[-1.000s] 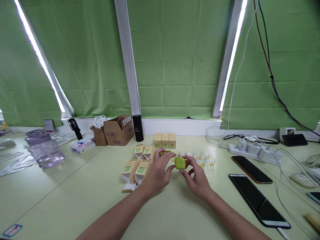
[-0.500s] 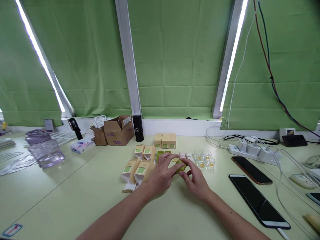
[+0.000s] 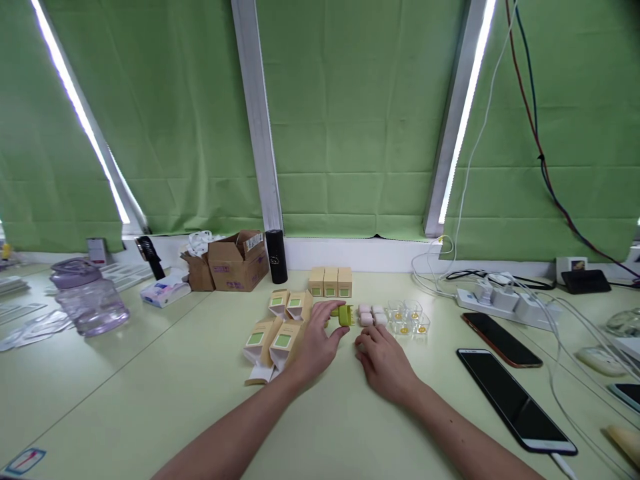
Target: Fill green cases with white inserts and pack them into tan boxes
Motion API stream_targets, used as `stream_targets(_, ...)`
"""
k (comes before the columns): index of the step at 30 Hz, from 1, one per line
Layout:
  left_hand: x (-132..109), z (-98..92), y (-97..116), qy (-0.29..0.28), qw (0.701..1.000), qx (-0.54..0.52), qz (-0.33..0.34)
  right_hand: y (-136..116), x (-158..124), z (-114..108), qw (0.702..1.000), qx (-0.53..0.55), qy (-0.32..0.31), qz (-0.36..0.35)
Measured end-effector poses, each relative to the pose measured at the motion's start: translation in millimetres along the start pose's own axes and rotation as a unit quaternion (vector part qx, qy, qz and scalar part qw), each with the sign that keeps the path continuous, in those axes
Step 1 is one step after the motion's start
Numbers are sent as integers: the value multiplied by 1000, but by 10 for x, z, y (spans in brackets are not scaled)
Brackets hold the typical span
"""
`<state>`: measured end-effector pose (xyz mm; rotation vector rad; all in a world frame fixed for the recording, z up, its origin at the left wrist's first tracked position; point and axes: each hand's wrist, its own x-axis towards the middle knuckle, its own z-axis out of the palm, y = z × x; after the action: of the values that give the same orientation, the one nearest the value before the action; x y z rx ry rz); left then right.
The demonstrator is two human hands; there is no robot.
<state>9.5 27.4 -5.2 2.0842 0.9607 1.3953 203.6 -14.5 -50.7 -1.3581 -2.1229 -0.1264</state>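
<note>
A small green plastic piece (image 3: 345,315) with prongs on its right side sits between the thumb and fingers of my left hand (image 3: 315,343). My right hand (image 3: 384,360) rests low over the table with its fingers curled; what lies under them, if anything, is hidden. Just beyond its knuckles are several pale pink blocks (image 3: 365,315). To their right stand several small clear cups (image 3: 404,319) with yellow centres. Open kraft-paper boxes (image 3: 284,340) with green labels lie left of my left hand, which partly covers them.
Three closed kraft boxes (image 3: 331,283) stand in a row behind. Farther left are a cardboard carton (image 3: 240,263), a black cylinder (image 3: 277,257), tissues (image 3: 166,291) and a purple bottle (image 3: 90,303). Two phones (image 3: 515,397), a power strip (image 3: 505,303) and cables occupy the right side.
Both hands were together around a green piece; now they are apart. My left hand has the green piece slightly farther left and back, while my right hand has come down near the pink blocks.
</note>
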Motion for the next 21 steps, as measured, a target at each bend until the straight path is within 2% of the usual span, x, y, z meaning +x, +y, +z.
stream_targets(5, 40, -7, -68, 10, 998, -52, -43, -47, 42, -16, 998, -67, -8, 0)
stream_targets(9, 59, -12, -108, 8, 996, -66, -65, -52, 166, -47, 989, -134, -59, -12)
stream_targets(14, 58, -9, -144, 4, 995, -74, -60, -3, 358, 12, 977, -185, -101, -42)
stream_targets(21, 54, -16, -137, 5, 996, -75, -53, 10, 395, 34, 976, -192, -89, -46)
